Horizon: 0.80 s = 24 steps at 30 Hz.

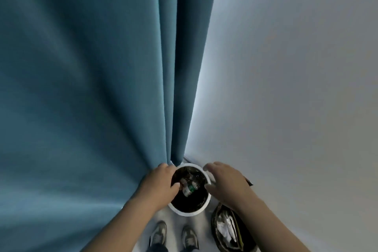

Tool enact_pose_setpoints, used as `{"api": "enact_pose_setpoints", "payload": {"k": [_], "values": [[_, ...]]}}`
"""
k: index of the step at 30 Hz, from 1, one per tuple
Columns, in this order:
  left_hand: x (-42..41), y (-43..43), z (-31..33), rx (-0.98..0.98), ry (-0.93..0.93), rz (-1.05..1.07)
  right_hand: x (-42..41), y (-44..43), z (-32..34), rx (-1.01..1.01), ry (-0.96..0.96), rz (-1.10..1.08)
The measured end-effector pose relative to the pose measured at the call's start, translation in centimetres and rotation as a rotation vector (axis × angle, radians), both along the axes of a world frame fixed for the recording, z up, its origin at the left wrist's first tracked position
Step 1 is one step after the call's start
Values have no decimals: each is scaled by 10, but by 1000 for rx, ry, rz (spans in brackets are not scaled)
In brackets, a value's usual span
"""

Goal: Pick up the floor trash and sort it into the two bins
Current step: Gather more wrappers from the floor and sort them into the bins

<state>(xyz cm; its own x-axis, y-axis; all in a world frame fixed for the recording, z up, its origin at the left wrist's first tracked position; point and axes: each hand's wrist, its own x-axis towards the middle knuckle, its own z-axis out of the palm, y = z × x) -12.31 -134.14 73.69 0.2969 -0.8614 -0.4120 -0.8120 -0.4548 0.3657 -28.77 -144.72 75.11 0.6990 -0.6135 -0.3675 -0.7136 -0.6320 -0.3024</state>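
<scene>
A round white bin [189, 211] with a dark liner stands on the floor below me. Inside it lie clear plastic bottles [189, 187], one with a green label. A second bin [243, 237] with a dark liner sits to its right and holds white crumpled paper [226, 226]. My left hand [158, 185] hovers over the white bin's left rim, fingers loosely curled, nothing visible in it. My right hand [226, 183] hovers over the right rim with fingers spread and empty.
A blue curtain [92, 88] hangs at the left, reaching the floor behind the white bin. A pale wall [296, 88] fills the right. My two shoes [173, 235] stand on the light floor just before the bins.
</scene>
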Motion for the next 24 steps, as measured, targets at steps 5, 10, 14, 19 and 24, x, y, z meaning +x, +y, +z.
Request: {"api": "enact_pose_setpoints", "payload": {"k": [5, 10, 14, 19, 24], "values": [[-8, 34, 14, -27, 0, 302, 35, -6, 18, -28, 0, 296], [-11, 93, 24, -50, -60, 564, 77, 18, 31, -54, -14, 584], [-12, 146, 27, -80, -85, 765, 109, 56, 42, -36, -44, 746], [-22, 220, 31, -129, -100, 1027, 146, 129, 53, -54, -31, 983], [-53, 310, 44, -128, -100, 1242, 160, 222, 64, -44, -20, 1213]]}}
